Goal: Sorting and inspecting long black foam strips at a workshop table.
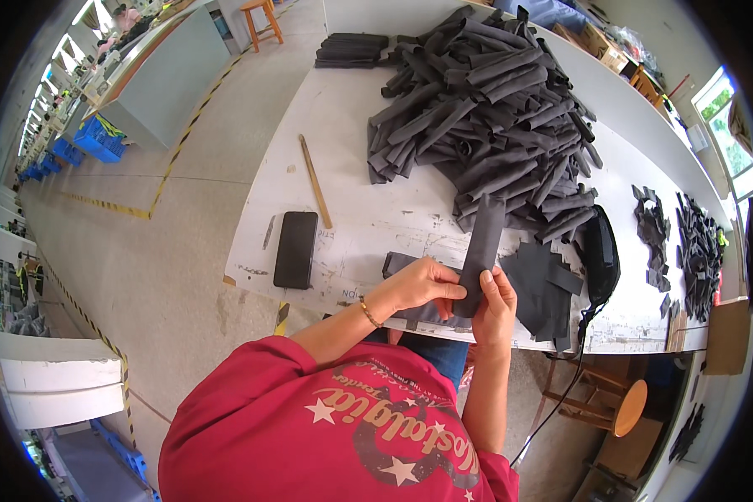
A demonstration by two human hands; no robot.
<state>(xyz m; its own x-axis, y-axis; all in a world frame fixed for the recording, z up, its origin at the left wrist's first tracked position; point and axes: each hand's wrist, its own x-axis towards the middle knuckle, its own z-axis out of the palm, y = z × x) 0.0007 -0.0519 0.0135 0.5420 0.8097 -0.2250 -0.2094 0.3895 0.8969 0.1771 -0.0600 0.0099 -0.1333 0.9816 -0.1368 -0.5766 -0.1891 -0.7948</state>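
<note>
Both hands on one dark strip (483, 243), lower centre of frame, just above the near edge of the white tabletop (335, 117). Left hand (427, 284): narrow grip, thumb and fingers pinching the strip's lower part from its left edge; some fingers hidden. Right hand (495, 308): narrow grip too, thumb on the strip's lower right edge. Strip tilted, upper end pointing at the heap. Dark folded pieces (400, 264) under and beside the left hand. Big messy heap of dark strips (494, 109), upper centre to upper right; neat dark stack (351, 50) just left of its top. Flat dark pieces (537, 284) right of the right hand, next to a black rounded object (601, 255) with a cable, kind unclear. Black phone (295, 249) left of centre, wooden stick (315, 181) above it. More dark scraps (651, 238) far right.
</note>
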